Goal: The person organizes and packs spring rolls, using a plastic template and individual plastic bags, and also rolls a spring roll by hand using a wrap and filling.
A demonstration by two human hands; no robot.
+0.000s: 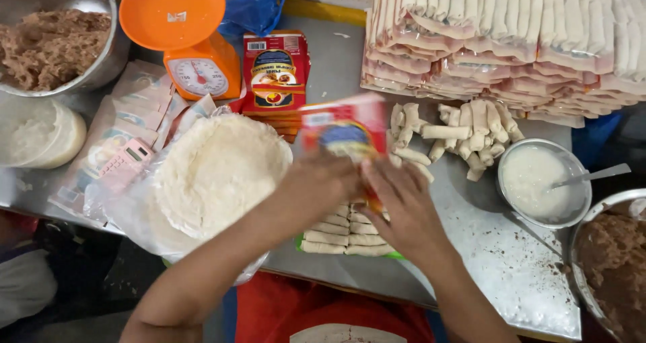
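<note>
Both hands meet over the middle of the bench (498, 262), closed on a red printed packet (344, 129) that is blurred and held just above a row of rolled spring rolls (333, 234). The left hand (321, 181) grips the packet's lower left edge with fingers curled around it; the right hand (404, 205) pinches its lower right part, fingers bent and the thumb against the packet. The rolls under the hands lie side by side on a green tray (299, 245) at the near edge of the bench.

Just left of the hands sits a round stack of thin white wrappers (219, 171) on clear plastic. Behind it stand an orange kitchen scale (192, 44) and a stack of matching red packets (276, 74). A loose heap of rolls (451, 134) lies right of the held packet, below tall stacks of packed rolls (505, 40). A metal bowl of white paste (542, 181) with a spoon (592, 176) stands at the right, and a big metal bowl of brown filling (50, 44) at the far left. A pink calculator (128, 161) lies near the wrappers.
</note>
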